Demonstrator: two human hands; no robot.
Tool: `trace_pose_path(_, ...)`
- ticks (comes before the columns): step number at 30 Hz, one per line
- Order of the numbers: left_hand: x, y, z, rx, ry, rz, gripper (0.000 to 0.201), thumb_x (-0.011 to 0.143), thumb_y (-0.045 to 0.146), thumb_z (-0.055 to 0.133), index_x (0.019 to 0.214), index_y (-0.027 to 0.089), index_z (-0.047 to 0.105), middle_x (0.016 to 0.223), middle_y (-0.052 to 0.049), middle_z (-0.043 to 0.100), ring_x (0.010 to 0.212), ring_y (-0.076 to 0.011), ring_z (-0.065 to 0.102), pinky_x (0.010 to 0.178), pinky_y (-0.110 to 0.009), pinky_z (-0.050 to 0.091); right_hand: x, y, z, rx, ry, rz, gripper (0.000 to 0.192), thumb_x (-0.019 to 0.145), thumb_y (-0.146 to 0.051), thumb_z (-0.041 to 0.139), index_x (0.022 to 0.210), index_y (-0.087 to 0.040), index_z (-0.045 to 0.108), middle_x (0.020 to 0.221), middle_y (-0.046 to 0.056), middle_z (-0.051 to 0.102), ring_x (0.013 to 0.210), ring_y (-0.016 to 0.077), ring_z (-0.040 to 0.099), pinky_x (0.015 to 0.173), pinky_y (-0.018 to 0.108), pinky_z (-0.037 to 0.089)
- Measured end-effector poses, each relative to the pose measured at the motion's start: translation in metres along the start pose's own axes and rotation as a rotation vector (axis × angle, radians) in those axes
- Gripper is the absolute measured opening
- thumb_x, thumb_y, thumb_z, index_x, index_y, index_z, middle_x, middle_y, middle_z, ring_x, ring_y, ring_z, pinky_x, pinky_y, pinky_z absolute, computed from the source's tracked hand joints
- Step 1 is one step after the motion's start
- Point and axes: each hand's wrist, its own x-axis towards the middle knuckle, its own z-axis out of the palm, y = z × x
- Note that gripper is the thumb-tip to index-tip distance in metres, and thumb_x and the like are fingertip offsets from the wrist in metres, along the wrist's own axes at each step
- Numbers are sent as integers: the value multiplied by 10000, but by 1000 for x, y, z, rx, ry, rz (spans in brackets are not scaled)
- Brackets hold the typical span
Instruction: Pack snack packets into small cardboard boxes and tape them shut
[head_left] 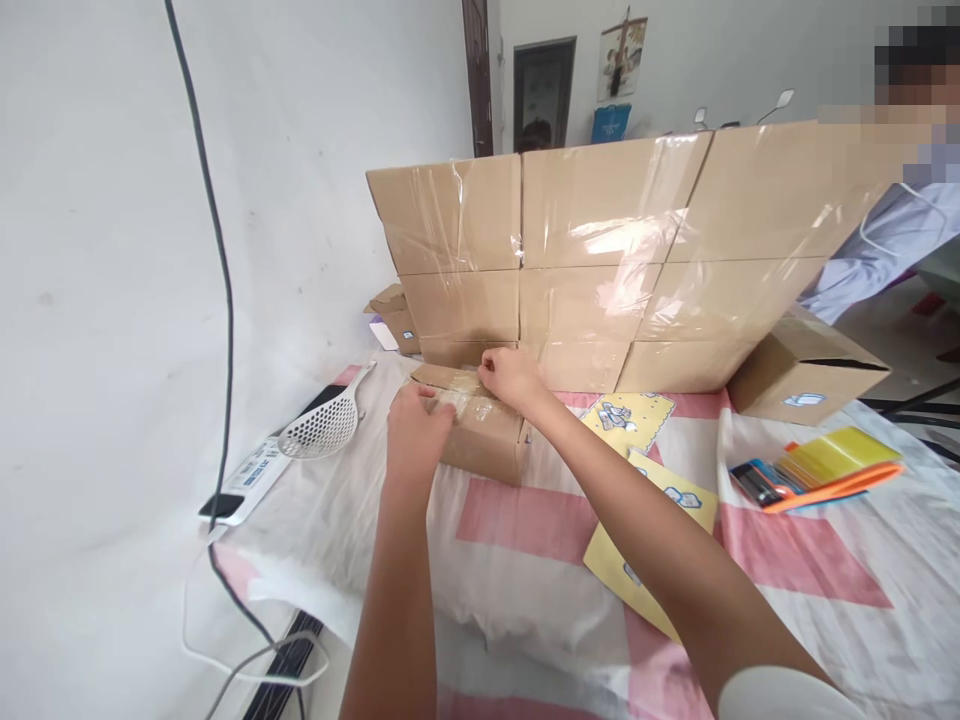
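A small brown cardboard box (487,450) lies on the cloth-covered table, with shiny clear tape across its top. My left hand (420,420) grips the box at its left end, fingers bent over the upper edge. Above the far side of the same box, my right hand (514,378) is closed in a pinch. What sits between those fingertips, perhaps tape or a flap edge, is too small to make out. Just behind both hands rises a wall of taped cardboard boxes (577,300).
A white slotted scoop (322,425) and a white power strip (259,478) lie at the left by the wall. Yellow printed sheets (649,525), a yellow-orange packet (832,468) and an open carton (810,370) are at right. A person's sleeve (877,250) shows behind the boxes.
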Motion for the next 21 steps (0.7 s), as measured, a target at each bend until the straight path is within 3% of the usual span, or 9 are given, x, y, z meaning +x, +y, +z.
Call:
trace_pose_path(4,5,3,-4,39,-80,-28,284,764,303,736,1011,201,641,922,-51,661,839,-253,668,821,-376,504,6,0,-2,-35,-37,13,226,933,-256,551,1001,-213,762,1040,99,769,942,238,689,690,304,411)
trace_pose_path(8,11,6,-7,86,-89,-35,303,711,300,785,954,201,634,957,-62,687,953,-279,674,877,-376,487,14,0,-4,-100,-52,43,257,923,-231,578,1106,-155,741,1126,169,751,1032,276,692,771,319,451)
trace_pose_path(14,-4,4,3,77,65,-113,412,774,475,768,1057,221,612,1036,-86,714,1056,-285,671,886,-357,482,8,1,3,-185,20,-31,374,1000,-298,466,1231,-90,674,1136,265,718,1098,374,676,875,443,473)
trace_pose_path(16,-14,4,10,61,160,-94,371,839,477,718,1086,226,601,1130,-96,702,1131,-270,647,917,-345,475,7,6,7,-177,94,-149,412,1004,-395,450,1230,-143,686,1056,213,734,1029,370,692,869,468,492)
trace_pose_path(18,-22,6,16,69,231,-77,360,876,445,694,1138,222,586,1245,-117,654,1167,-265,629,917,-343,479,9,10,11,-110,109,-394,445,982,-462,479,1281,-205,685,1133,170,718,1071,354,680,916,475,506)
trace_pose_path(21,-29,11,21,84,258,-109,351,907,416,669,1183,221,574,1300,-127,590,1088,-250,651,848,-330,499,17,15,16,11,-25,-651,479,977,-503,469,1314,-257,705,1281,127,681,1193,332,642,1044,487,482)
